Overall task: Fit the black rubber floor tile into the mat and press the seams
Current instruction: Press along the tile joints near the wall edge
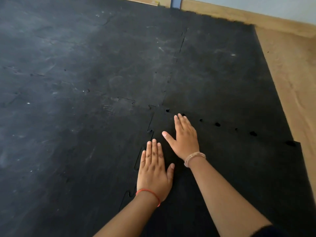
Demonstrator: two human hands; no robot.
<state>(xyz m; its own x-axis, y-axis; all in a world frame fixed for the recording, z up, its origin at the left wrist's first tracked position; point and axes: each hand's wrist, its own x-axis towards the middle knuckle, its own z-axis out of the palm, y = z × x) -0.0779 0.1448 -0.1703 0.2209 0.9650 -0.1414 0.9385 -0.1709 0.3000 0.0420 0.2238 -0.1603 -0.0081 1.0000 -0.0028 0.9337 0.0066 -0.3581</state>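
The black rubber floor tile (pixel 239 168) lies at the lower right, its puzzle-cut edges meeting the black mat (pixel 68 100). Both hands rest flat on the tile near its far left corner. My left hand (pixel 153 171) lies palm down beside the left seam (pixel 150 132), fingers together and pointing away. My right hand (pixel 184 137) is flat with the thumb spread, its fingertips close to the far seam (pixel 217 124). Small dark gaps show along that far seam. The tile's right edge juts out past the mat's edge.
Bare wooden floor (pixel 294 82) runs along the right side and the far edge of the mat. A pale wall and a grey-blue upright post (pixel 176 2) stand at the top. The older mat tiles are scuffed with pale marks.
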